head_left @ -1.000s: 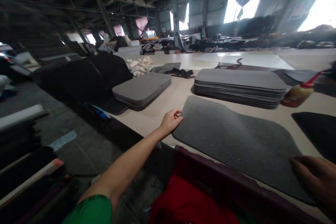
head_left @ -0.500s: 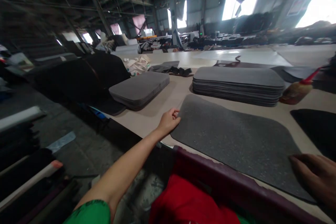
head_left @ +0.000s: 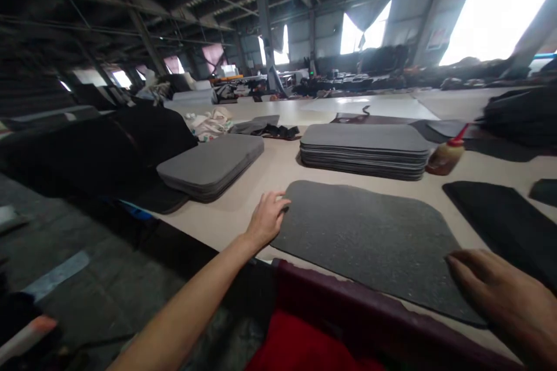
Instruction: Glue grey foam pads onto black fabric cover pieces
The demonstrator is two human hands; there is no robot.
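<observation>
Grey felt pad (head_left: pixel 361 249): lying flat on the beige cutting table (head_left: pixel 217 214), at its near edge.
Left hand (head_left: pixel 266 221): loosely curled, fingertips at the pad's left edge; grip cannot be determined.
Right hand (head_left: pixel 496 287): open, resting on the pad's lower right corner.
Beyond: stacked grey pads (head_left: pixel 364 153), upper centre; red-capped glue bottle (head_left: pixel 446 157) to their right.

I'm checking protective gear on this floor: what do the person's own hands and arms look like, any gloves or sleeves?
Both hands are bare: neither the left hand nor the right hand wears a glove. The left forearm is bare as well, with no watch or band showing. No sleeve shows in this view.
</observation>
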